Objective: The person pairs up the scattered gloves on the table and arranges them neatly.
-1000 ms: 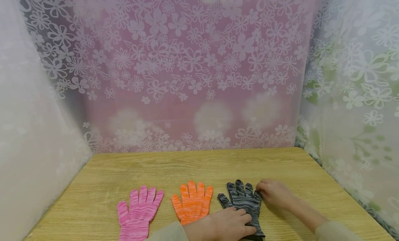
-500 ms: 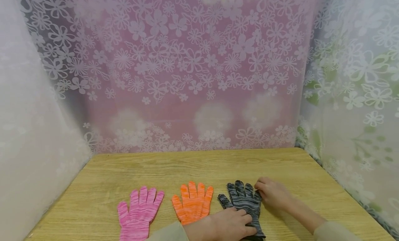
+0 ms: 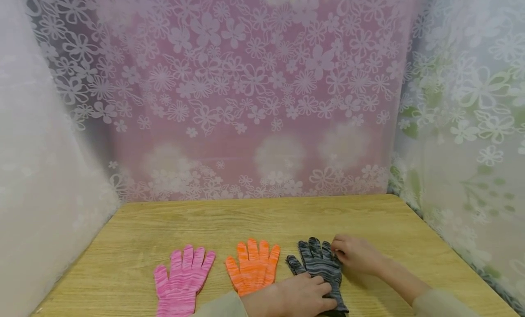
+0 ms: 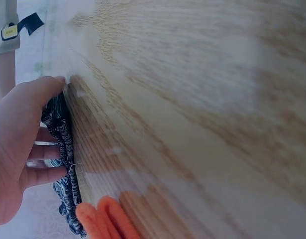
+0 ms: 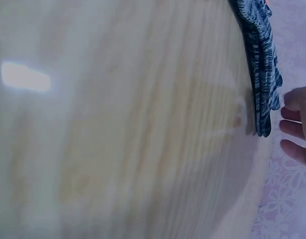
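A grey-and-black knitted glove [image 3: 321, 264] lies flat on the table, fingers pointing away. My left hand [image 3: 297, 295] rests across its lower palm and cuff with fingers extended. In the left wrist view, the left hand [image 4: 18, 144] has its thumb at the cuff's edge and its fingers over the dark knit. My right hand [image 3: 361, 255] is at the glove's outer fingertips, covering part of them. In the right wrist view, the right hand's fingers [image 5: 292, 130] lie beside the tip of the dark glove [image 5: 262, 64], with nothing visible between thumb and fingers.
An orange glove [image 3: 253, 267] lies left of the dark one, partly behind my left forearm. Farther left is a pink glove [image 3: 182, 280]. Floral translucent sheets [image 3: 254, 103] stand behind and on both sides of the wooden table [image 3: 246, 217].
My right hand has shifted slightly left along the dark glove's fingertips, and the glove's outer fingers have moved a little inward. My left hand stays in place.
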A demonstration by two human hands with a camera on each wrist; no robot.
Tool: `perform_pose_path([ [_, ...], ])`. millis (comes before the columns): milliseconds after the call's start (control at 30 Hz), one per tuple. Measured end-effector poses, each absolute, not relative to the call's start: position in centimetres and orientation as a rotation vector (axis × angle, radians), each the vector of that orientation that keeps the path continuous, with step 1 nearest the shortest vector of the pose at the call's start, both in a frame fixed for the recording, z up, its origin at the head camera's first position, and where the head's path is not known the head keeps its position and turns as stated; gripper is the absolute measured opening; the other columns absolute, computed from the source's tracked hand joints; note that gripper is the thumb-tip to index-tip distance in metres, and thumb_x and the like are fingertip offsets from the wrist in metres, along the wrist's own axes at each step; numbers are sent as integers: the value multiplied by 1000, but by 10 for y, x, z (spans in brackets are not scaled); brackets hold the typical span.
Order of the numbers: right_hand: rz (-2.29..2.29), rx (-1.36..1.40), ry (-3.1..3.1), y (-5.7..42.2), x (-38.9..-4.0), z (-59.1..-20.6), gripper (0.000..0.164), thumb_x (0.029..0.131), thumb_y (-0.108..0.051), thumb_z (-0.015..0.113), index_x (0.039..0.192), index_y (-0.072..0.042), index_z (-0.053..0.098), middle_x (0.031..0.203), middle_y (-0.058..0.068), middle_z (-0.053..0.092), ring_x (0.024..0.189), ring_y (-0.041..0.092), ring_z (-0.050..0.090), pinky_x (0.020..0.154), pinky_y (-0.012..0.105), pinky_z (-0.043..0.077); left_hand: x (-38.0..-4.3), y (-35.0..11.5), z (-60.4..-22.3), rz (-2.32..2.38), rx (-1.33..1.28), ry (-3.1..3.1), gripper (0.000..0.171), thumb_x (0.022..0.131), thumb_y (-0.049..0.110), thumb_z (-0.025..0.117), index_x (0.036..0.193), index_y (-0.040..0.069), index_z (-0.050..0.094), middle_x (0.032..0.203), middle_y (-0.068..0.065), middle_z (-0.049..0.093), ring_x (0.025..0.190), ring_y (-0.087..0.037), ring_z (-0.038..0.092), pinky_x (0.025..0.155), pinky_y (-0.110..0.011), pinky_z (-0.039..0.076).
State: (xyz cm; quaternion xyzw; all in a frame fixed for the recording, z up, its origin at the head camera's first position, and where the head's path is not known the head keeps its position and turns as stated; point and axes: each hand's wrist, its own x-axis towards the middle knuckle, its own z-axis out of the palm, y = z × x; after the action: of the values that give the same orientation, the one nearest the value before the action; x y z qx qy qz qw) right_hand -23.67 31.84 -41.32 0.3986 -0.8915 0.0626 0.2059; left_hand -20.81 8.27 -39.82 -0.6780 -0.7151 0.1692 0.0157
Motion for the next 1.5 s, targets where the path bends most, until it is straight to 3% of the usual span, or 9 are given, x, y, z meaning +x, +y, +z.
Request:
perform_pose_path([
  [367,162,788,-2690,302,-250,-413,10,78,-6,71,84,-13,67,81,-1,62,68,13,59,54,24,45,-207,84,-404,495,-2098,-2149,37,98,45,39,131,31,49,119,14,49,98,0,45,77,-10,40],
  [1033,17,853,-2525,304,-252,-419,14,74,0,70,76,-13,67,72,-3,57,63,14,55,52,24,44,-208,86,-405,519,-2091,-2178,38,97,46,39,132,33,47,118,15,48,98,0,44,78,-11,39],
  [1300,-37,880,-2501,305,-252,-425,12,75,-3,72,78,-14,67,74,-3,54,66,14,54,52,23,44,-208,86,-404,516,-2099,-2194,38,97,46,39,132,33,47,120,15,47,99,1,44,78,-11,39],
  [1500,46,1001,-2380,306,-252,-416,17,70,2,74,78,-11,68,79,-1,58,69,15,56,57,24,47,-208,84,-404,521,-2090,-2158,37,97,45,39,131,32,48,119,15,49,98,0,45,76,-10,39],
])
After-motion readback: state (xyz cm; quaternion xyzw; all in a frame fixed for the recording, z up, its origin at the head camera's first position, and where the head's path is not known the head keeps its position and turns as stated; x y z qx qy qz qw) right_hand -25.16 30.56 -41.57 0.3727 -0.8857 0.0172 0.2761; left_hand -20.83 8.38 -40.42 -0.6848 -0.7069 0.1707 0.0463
